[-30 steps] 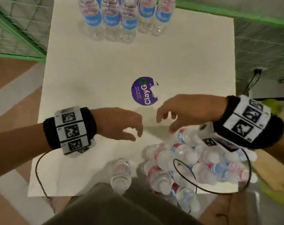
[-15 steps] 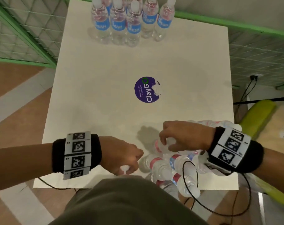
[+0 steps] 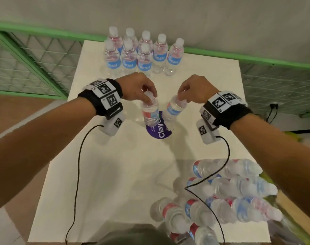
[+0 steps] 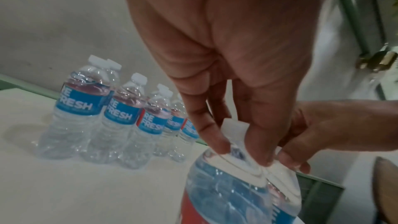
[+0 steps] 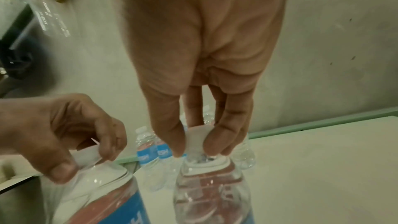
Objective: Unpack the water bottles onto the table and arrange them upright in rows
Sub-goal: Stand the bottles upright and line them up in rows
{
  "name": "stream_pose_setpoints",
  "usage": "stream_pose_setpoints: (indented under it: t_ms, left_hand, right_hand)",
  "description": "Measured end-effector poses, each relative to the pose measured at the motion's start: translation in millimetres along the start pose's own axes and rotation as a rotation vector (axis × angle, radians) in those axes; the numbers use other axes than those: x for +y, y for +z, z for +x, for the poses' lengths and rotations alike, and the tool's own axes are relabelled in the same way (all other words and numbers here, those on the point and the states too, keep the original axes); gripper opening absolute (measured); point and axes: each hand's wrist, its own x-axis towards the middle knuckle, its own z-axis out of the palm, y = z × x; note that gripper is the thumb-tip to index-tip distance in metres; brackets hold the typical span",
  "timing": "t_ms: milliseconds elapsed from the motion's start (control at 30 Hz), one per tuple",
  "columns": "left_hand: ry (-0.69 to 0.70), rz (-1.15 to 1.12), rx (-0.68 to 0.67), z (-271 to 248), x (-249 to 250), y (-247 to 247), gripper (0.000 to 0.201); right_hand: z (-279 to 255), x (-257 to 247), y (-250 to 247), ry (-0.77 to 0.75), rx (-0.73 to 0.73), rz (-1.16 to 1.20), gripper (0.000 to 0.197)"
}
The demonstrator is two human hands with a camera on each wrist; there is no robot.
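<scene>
My left hand (image 3: 138, 88) pinches the white cap of a clear water bottle (image 3: 150, 112) that hangs above the middle of the white table (image 3: 104, 174). My right hand (image 3: 195, 89) pinches the cap of a second bottle (image 3: 174, 110), tilted with its base toward the first. The left wrist view shows fingertips (image 4: 217, 144) clamped round the cap over the bottle (image 4: 232, 192). In the right wrist view, fingertips (image 5: 174, 144) hold the cap of the bottle (image 5: 211, 192). Several bottles with blue labels (image 3: 141, 55) stand upright in two rows at the table's far edge.
A heap of lying bottles (image 3: 225, 197) fills the table's near right corner. A purple round sticker (image 3: 159, 131) marks the table's middle, under the held bottles. Green mesh fencing (image 3: 26, 64) runs behind and to the left. Wrist cables (image 3: 78, 174) dangle over the table.
Both hands have left the heap at the near edge, each with a bottle by its cap, and moved up and away toward the standing rows.
</scene>
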Motion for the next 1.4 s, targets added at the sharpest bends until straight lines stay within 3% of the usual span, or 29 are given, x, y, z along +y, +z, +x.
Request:
stream_pose_setpoints:
  t_ms: [167, 300, 467, 633, 833, 967, 1400]
  left_hand:
    - [-0.056, 0.046, 0.089, 40, -9, -13, 0.027]
    - [-0.06, -0.001, 0.181, 56, -14, -13, 0.027]
    - [-0.052, 0.096, 0.203, 68, -17, -16, 0.035]
    - [-0.046, 0.163, 0.208, 84, -11, -27, 0.033]
    - [-0.073, 0.118, 0.222, 95, -12, -28, 0.038]
    - [-0.106, 0.171, 0.27, 102, -14, -30, 0.035]
    - [-0.102, 0.155, 0.317, 141, -8, -41, 0.04]
  right_hand:
    - [34, 8, -7, 0.07, 0.112, -0.003, 0.026]
    - [37, 23, -13, 0.035, 0.071, 0.106, 0.044]
    - [41, 34, -17, 0.009, 0.11, 0.105, 0.033]
    - [56, 42, -25, 0.061, 0.175, 0.178, 0.03]
    - [62, 53, -26, 0.017, 0.141, 0.185, 0.038]
    - [67, 58, -23, -0.006, 0.183, 0.154, 0.032]
    - [135, 69, -67, 0.163, 0.321, 0.069, 0.037]
